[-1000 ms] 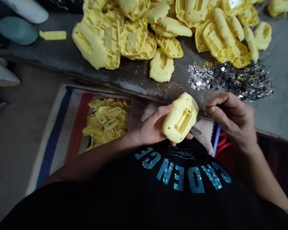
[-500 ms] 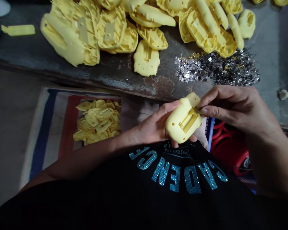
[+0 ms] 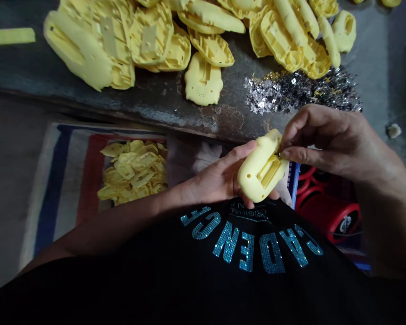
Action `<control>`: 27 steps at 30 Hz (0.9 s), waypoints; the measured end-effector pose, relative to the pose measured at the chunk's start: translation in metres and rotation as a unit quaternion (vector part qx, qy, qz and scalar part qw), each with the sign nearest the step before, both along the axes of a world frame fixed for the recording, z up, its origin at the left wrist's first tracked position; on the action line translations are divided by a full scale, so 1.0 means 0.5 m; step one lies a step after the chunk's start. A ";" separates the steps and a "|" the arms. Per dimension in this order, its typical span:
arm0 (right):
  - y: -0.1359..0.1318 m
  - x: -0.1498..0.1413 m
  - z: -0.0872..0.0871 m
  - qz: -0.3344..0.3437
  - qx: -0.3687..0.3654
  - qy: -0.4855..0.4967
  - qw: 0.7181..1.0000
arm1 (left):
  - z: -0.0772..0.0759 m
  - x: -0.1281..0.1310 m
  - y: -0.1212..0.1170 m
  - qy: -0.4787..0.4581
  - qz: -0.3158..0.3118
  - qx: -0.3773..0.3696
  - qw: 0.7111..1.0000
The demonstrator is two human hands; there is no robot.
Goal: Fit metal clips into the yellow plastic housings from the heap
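My left hand grips a yellow plastic shell from below, its open rectangular slot facing up. My right hand has thumb and forefinger pinched together at the top end of that slot, touching the shell; whatever small piece they hold is hidden by the fingertips. Both hands hover just in front of the worn table edge, above my black shirt.
A heap of yellow plastic shells covers the table's far side. A pile of small shiny metal pieces lies just beyond my right hand. Below left, a striped sack holds flat yellow parts. A red object sits under the right hand.
My right hand moved from beside the shell to its slot and now pinches at the slot's upper end. The left hand kept the shell, tilting it slightly.
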State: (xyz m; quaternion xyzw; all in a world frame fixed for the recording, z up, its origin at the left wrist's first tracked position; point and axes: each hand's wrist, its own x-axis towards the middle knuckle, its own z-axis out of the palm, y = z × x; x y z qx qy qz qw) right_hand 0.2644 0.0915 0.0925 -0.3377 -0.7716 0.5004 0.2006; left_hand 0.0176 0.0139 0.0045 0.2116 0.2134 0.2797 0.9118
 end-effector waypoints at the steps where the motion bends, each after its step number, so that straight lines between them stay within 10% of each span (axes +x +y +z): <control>1: 0.006 0.000 -0.001 0.009 -0.005 0.002 1.000 | 0.000 0.000 -0.001 0.002 0.000 -0.001 1.000; 22: 0.056 -0.018 0.023 0.083 0.136 -0.127 0.979 | -0.021 0.011 -0.010 0.024 0.026 0.014 0.999; 27: 0.001 -0.011 -0.020 -0.157 0.168 -0.022 0.973 | -0.028 0.012 -0.011 0.015 0.021 0.000 1.000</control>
